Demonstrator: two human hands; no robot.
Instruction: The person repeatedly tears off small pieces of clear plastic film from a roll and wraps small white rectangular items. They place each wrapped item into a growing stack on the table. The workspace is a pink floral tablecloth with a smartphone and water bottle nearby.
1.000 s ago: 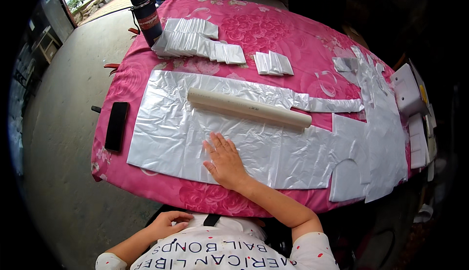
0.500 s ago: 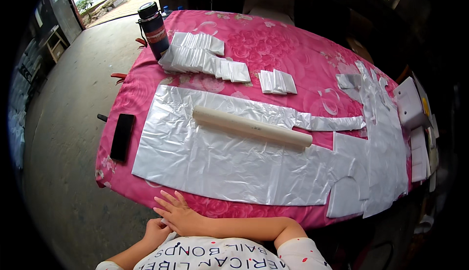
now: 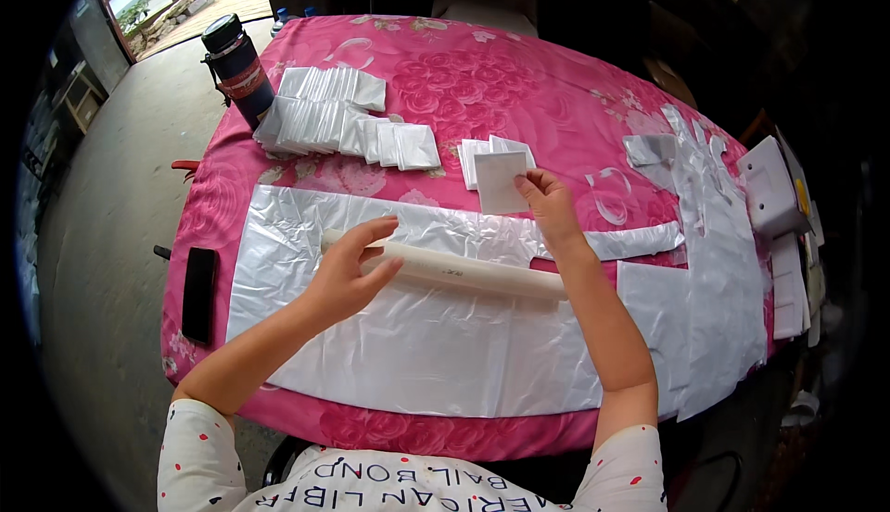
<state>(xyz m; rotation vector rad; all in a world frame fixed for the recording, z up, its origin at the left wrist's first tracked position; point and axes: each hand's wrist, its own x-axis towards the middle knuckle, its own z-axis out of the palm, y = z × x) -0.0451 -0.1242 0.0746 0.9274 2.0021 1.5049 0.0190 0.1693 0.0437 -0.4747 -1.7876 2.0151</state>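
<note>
The pink-flowered worktop (image 3: 575, 95) spreads beneath both hands; a silvery plastic sheet (image 3: 445, 354) lies on it, below them; a pale tube (image 3: 464, 274) stretches from the left hand (image 3: 350, 273) toward the right forearm; overlapping folded packets (image 3: 320, 115) sit beyond the left hand, its thumb and fingers parted, empty; the right hand (image 3: 549, 204) pinches a white folded square (image 3: 501, 185).

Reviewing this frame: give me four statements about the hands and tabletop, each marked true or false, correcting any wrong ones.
1. The right hand holds a flat white square. True.
2. The left hand is clenched into a fist. False: it is open and empty, near the pale tube.
3. The pale tube stands upright. False: it lies on the white sheeting.
4. A dark phone lies on the pink tablecloth. True.
</note>
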